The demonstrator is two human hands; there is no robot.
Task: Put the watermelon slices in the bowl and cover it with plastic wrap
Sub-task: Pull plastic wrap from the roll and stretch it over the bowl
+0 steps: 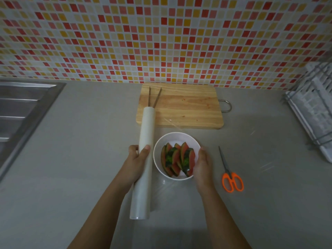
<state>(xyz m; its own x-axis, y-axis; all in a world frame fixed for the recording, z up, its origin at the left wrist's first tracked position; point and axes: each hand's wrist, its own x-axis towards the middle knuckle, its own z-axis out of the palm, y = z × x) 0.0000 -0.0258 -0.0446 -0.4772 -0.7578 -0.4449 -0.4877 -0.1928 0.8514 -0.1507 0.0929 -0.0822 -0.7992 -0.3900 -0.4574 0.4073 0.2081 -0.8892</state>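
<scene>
A white bowl (177,136) stands on the grey counter and holds several watermelon slices (177,159), red flesh and dark green rind. A long white roll of plastic wrap (145,137) lies lengthwise just left of the bowl, and my left hand (139,156) grips it near its middle. A clear sheet of wrap (251,141) stretches from the roll to the right, over the bowl and onto the counter. My right hand (202,165) presses against the bowl's right side, fingers curved along its rim over the film.
A wooden cutting board (186,106) with two chopsticks (154,97) lies behind the bowl. Orange-handled scissors (230,174) lie right of the bowl. A steel sink (21,108) is at the far left, a dish rack (312,112) at the far right, a tiled wall behind.
</scene>
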